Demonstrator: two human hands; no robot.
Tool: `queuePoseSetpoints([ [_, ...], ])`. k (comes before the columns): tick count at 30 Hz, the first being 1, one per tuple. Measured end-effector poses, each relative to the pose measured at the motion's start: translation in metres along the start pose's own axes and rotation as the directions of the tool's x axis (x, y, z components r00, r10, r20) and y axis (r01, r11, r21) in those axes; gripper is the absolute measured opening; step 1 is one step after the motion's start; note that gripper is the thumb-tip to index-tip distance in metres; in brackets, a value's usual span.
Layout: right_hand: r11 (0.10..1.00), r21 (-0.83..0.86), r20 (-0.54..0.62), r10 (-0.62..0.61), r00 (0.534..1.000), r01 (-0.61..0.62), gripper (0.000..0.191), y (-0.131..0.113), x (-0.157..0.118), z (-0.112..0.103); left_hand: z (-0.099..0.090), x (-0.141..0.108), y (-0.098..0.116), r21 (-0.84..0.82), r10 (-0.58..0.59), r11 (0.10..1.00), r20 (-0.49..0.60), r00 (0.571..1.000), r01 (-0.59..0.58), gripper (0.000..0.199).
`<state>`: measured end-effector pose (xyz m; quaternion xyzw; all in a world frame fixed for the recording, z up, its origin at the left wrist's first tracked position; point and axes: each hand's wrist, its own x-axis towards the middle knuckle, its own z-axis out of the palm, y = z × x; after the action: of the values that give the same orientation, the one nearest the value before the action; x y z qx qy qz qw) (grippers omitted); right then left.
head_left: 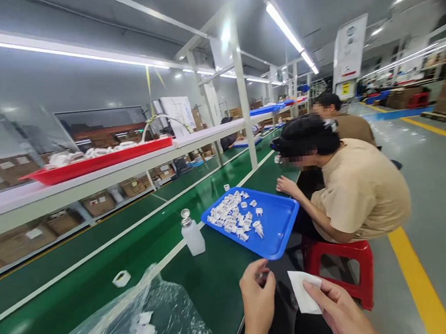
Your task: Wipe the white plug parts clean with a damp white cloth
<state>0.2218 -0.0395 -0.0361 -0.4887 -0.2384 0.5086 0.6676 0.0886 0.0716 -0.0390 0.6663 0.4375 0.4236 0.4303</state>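
Observation:
At the bottom centre, my left hand [257, 299] is raised just below the near edge of a blue tray [277, 224], its fingers curled with thumb and forefinger close together; whether anything small sits between them is hidden. To its right, my right hand [336, 307] pinches a folded white cloth or paper [305, 295] between thumb and fingers. Many small white plastic parts [230, 212] lie in the tray, mostly on its left side. A translucent bottle with a metal top [193, 236] stands left of the tray.
A clear plastic bag [175, 299] with white parts lies front left. One white part [121, 279] sits on the green belt [77, 281]. A red tray [107, 161] rests on the shelf above. A person [359, 187] sits at right on a red stool [340, 253].

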Motion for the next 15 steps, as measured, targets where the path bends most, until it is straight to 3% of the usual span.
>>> queuePoseSetpoints([
  [2,0.991,-0.124,0.033,-0.054,0.998,0.058,0.046,0.020,0.007,0.008,-0.016,-0.029,-0.006,-0.041,-0.048,0.998,0.004,0.999,0.048,0.029],
  [4,0.959,-0.245,0.064,-0.128,0.990,0.140,0.046,0.041,0.013,0.019,-0.035,-0.053,-0.013,-0.014,-0.018,1.000,-0.038,0.999,0.017,0.027],
  [7,0.910,-0.348,0.197,-0.164,0.967,0.225,0.044,0.066,0.018,0.042,-0.071,-0.075,-0.021,0.210,0.089,0.976,-0.172,0.981,-0.051,0.030],
  [11,0.860,-0.429,0.426,-0.078,0.901,0.278,0.044,0.083,0.036,0.078,-0.127,-0.081,-0.028,0.580,0.112,0.811,-0.281,0.953,0.076,0.033],
  [15,0.842,-0.423,0.516,-0.079,0.853,0.334,0.049,0.096,0.076,0.120,-0.169,-0.072,-0.030,0.715,0.017,0.670,-0.285,0.958,0.200,0.040],
])
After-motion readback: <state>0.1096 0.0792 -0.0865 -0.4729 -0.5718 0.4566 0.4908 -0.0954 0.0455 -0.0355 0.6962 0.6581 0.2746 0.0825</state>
